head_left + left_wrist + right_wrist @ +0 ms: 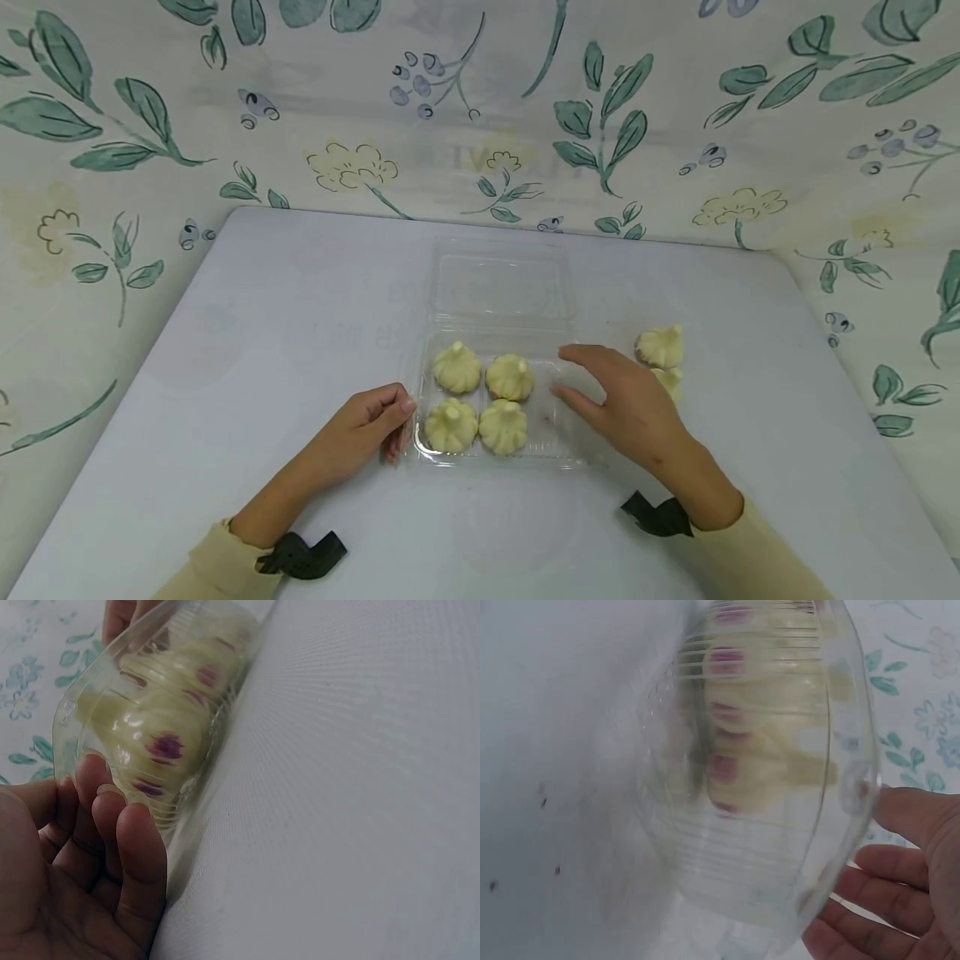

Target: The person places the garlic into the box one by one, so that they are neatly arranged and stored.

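Note:
A clear plastic clamshell box (551,433) lies open on the table, its lid (502,287) folded back away from me. Several pale garlic bulbs (452,425) with purple marks fill its left and middle part in two rows. My left hand (367,425) pinches the box's left rim between thumb and curled fingers; the left wrist view shows the fingertips (139,832) at the wall. Over the right rim is my right hand (630,408), thumb and forefinger spread apart with nothing between them. In the right wrist view, its thumb (911,814) overlaps the rim.
Two more garlic bulbs (660,346) sit on the white table (300,317) to the right of the box, one partly hidden behind my right hand. A floral cloth (480,108) hangs behind the table. Black straps (303,554) are around both wrists.

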`<state>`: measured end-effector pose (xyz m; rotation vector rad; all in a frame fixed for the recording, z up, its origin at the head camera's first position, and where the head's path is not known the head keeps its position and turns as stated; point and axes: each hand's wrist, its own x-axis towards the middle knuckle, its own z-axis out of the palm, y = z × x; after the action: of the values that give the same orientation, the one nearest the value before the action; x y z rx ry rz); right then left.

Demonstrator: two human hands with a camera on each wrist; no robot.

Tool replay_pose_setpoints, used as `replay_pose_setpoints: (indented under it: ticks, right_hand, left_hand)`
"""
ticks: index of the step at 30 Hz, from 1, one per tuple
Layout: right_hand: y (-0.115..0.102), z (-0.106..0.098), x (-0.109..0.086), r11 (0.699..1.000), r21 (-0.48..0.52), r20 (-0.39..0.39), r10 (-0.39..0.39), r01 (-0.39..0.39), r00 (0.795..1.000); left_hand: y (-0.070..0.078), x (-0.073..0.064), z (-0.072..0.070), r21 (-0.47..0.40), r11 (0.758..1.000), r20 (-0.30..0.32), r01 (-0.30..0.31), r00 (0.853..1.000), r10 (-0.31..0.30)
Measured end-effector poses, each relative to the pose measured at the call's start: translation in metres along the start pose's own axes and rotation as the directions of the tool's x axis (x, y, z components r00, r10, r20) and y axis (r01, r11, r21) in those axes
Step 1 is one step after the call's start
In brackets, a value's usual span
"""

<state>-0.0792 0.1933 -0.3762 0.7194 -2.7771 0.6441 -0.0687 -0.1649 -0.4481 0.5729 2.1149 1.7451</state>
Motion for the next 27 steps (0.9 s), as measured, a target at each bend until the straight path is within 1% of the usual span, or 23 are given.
replay_pose_setpoints:
  ticks: [6,12,14,16,20,27]
  right_hand:
    - [0.007,-0.008,-0.007,1.000,-0.025,-0.051,0.006,-0.007,0.999]
    - [0.016,-0.016,-0.017,0.999,-0.037,-0.144,-0.026,0.021,0.989]
    - [0.020,-0.018,-0.020,0.999,-0.040,-0.164,-0.028,0.022,0.986]
    - [0.023,-0.021,-0.023,0.999,-0.047,-0.170,-0.017,0.009,0.985]
    - [0.030,-0.025,-0.030,0.997,-0.068,-0.165,0.032,-0.044,0.986]
    - [0.039,-0.030,-0.038,0.991,-0.083,-0.183,0.087,-0.103,0.979]
  left_hand:
    - [0.000,0.000,0.000,-0.002,1.000,-0.003,0.004,1.000,-0.004]
    - [0.000,0.000,0.000,-0.005,1.000,0.003,-0.002,1.000,0.002]
    - [0.000,0.001,0.000,-0.003,1.000,0.003,-0.004,1.000,0.004]
    - [0.000,0.001,0.000,-0.002,1.000,0.004,-0.006,1.000,0.006]
    - [-0.001,0.001,-0.001,0.003,1.000,0.005,-0.009,1.000,0.009]
    - [0.000,0.001,0.000,-0.002,1.000,0.007,-0.005,1.000,0.005]
